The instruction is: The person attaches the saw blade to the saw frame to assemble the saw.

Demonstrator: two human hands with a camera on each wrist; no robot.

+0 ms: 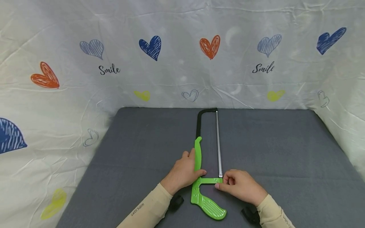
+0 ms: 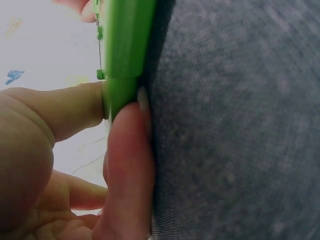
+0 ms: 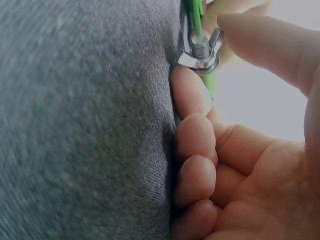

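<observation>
A hacksaw with a green frame (image 1: pixel 198 158) lies on the dark grey cloth, its black front bow (image 1: pixel 199 123) pointing away and its green handle (image 1: pixel 212 207) nearest me. The blade (image 1: pixel 218 142) runs along its right side. My left hand (image 1: pixel 183 171) grips the green frame just above the handle, thumb on top and fingertips beneath. At the blade's near end is my right hand (image 1: pixel 242 186). In the right wrist view, its thumb and forefinger pinch a silver wing nut (image 3: pixel 200 61) on a threaded bolt; the other fingers are curled against the cloth.
The dark grey cloth (image 1: pixel 142 142) covers the table. White fabric (image 1: pixel 176 76) printed with hearts and "Smile" rises behind it and along both sides. Dark wrist straps (image 1: pixel 251 216) hang under the beige sleeves (image 1: pixel 148 209).
</observation>
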